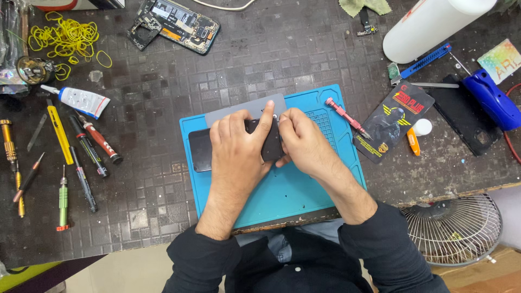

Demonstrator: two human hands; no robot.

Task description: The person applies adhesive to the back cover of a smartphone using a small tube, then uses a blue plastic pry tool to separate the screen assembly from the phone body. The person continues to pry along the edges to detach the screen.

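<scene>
Flat black slab of a phone (202, 150) lies on the blue silicone work mat (304, 187), mostly under my palms. Thin, stiff, likely slick and fragile; best held by its edges. My left hand (236, 149) presses it flat, fingers together. My right hand (302, 140) pinches its right end. Grey plate (239, 111) just behind.

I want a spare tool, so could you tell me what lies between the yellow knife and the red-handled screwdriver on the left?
A black pen-like tool, in the head view.
</scene>
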